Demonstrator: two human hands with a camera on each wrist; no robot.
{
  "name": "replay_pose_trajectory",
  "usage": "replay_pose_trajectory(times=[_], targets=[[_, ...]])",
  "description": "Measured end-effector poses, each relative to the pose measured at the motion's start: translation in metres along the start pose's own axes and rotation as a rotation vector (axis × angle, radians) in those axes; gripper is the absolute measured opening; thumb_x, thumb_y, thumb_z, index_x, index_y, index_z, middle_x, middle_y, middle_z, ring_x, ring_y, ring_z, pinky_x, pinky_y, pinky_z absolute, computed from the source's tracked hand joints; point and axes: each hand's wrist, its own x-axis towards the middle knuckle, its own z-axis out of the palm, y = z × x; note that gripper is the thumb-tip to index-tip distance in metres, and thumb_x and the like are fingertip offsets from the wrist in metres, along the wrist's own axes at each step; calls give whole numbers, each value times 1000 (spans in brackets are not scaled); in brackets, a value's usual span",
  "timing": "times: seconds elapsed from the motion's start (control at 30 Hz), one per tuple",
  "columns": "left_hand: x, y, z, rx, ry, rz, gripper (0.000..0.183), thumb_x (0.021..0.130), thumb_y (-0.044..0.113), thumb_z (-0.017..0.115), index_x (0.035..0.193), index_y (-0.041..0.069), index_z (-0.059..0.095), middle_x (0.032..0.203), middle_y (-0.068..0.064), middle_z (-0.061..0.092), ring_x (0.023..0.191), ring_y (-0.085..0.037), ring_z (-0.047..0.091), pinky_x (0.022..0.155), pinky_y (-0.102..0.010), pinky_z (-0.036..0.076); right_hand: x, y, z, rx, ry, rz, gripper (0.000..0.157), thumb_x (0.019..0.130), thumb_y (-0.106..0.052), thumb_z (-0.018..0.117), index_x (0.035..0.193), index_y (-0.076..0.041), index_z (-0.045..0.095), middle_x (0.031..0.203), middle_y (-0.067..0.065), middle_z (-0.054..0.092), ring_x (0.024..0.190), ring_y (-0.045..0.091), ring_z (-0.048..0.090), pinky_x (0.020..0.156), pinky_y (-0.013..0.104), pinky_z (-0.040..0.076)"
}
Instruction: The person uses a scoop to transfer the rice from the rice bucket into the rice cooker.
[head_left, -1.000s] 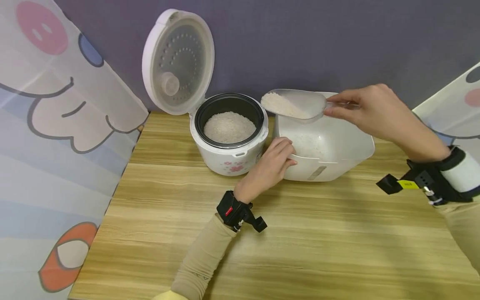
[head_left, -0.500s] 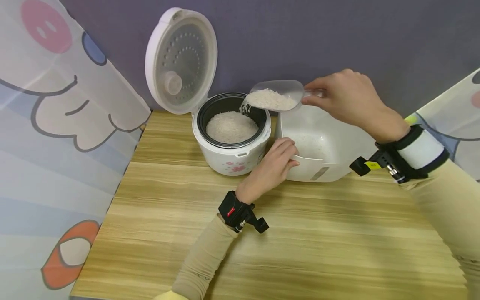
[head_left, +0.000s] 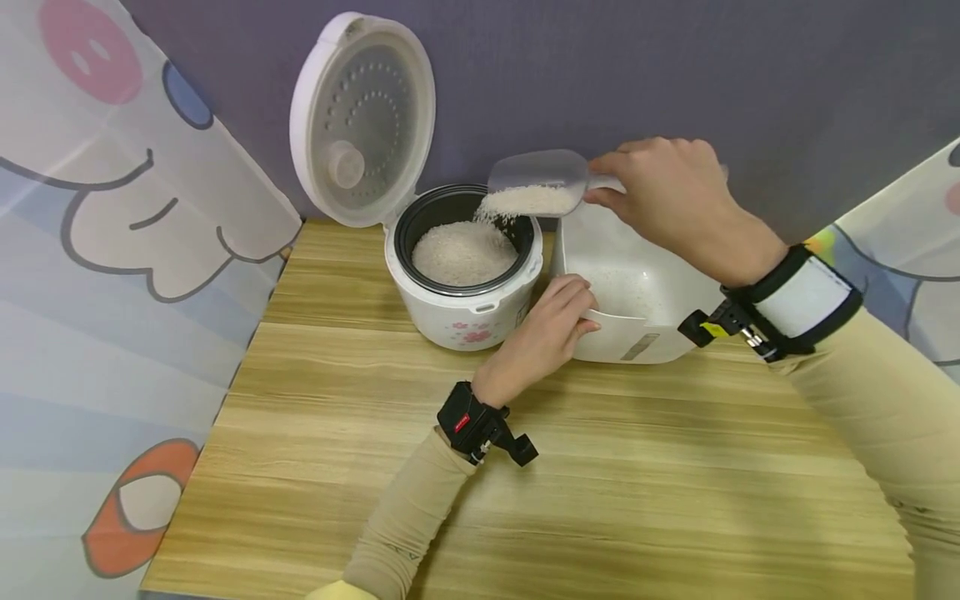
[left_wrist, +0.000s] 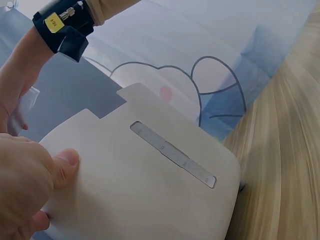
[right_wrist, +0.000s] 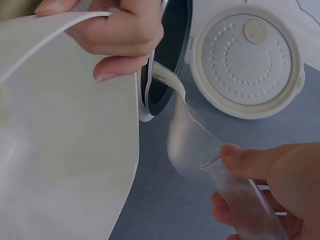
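My right hand (head_left: 667, 196) grips the handle of a clear plastic scoop (head_left: 540, 171), tilted over the right rim of the rice cooker (head_left: 457, 321). Rice (head_left: 528, 200) slides off the scoop's lip and falls into the dark inner pot, where a mound of rice (head_left: 461, 254) lies. In the right wrist view the stream pours from the scoop (right_wrist: 192, 142) into the pot. My left hand (head_left: 542, 333) holds the near left corner of a white rice bin (head_left: 622, 333), its thumb (left_wrist: 67, 162) pressed on the outer wall. A few grains lie on the bin's floor.
The cooker's lid (head_left: 363, 125) stands raised at the back left, against the grey wall (head_left: 622, 75). Cooker and bin stand side by side at the back of the wooden table (head_left: 360, 450). Cartoon-printed cloth (head_left: 90, 358) hangs along the left edge.
My right hand has moved left with the scoop, from above the bin to the cooker, and tipped it. Rice now falls into the pot. The left hand stays on the bin.
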Motion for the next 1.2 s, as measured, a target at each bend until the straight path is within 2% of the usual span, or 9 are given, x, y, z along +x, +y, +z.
replay_pose_trajectory(times=[0.13,0.3,0.6,0.73,0.87,1.0,1.2], targets=[[1,1,0,-5,-6,-5,17,98,18,64,95,4,54,103,-8,57,121,-28,51,118,-24,30,-1,-4,4,-54,79,-73,33,97,-23,73,122,-1,73,107,21,75,87,45,71,58,60,52],[1,1,0,-6,-6,-6,18,98,18,64,95,4,53,103,-8,57,120,-27,51,118,-25,30,-2,-8,10,-125,189,-180,32,95,-17,74,121,2,72,103,23,75,86,43,70,62,52,54],[0,0,1,16,4,5,16,98,18,64,96,4,56,107,-9,60,124,-28,52,121,-25,27,-2,-17,19,-233,295,-330,32,95,-10,72,125,3,69,105,23,74,90,42,71,66,47,54],[0,-1,2,28,-2,5,15,99,18,64,98,4,58,108,-9,62,126,-28,52,121,-25,26,-2,-19,24,-283,323,-406,24,101,-4,61,121,6,67,102,23,73,86,42,69,66,46,53],[0,-1,2,34,-5,4,14,99,18,64,98,4,58,108,-9,63,126,-28,52,121,-26,28,-3,-19,30,-361,345,-482,24,102,1,51,119,8,66,100,22,70,83,38,66,66,44,51],[0,-2,2,49,-6,11,14,99,18,63,98,5,58,105,-8,62,125,-28,53,120,-27,29,-4,-19,36,-416,367,-547,27,104,-1,47,121,9,66,100,21,67,82,35,63,69,41,49],[-1,-2,2,54,-4,14,14,99,17,63,97,5,58,102,-7,60,120,-27,55,118,-29,31,-6,-18,41,-467,354,-626,26,104,2,47,122,9,63,106,20,65,84,32,59,70,36,45]])
